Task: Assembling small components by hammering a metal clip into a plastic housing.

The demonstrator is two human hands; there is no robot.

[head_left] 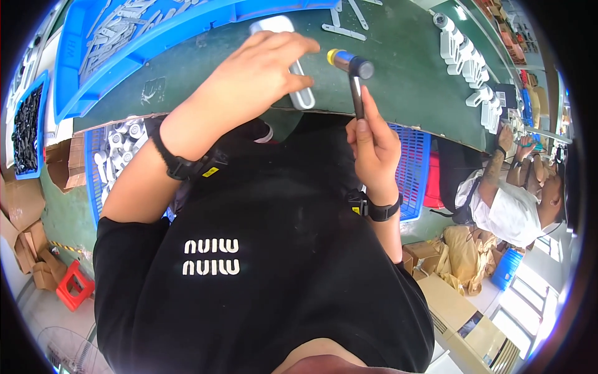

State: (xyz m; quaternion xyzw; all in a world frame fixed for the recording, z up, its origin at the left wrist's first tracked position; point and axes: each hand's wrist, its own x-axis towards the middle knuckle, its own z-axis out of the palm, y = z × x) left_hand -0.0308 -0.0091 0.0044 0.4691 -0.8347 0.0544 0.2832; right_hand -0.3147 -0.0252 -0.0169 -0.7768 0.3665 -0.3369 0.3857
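My left hand lies across a long pale grey and white part near the front edge of the green table, its fingers curled over it and the thumb and a forefinger reaching past its right side. The part's middle is hidden under the hand. In my right hand is a small mallet, gripped by its dark handle and held upright. The mallet's head has a yellow face on one end and a black one on the other. It is to the right of the part, apart from it.
A blue bin of flat metal strips stands at the far left. Several loose strips lie at the back. White parts line the table's right side. A blue basket of white parts is below the edge. A co-worker works at right.
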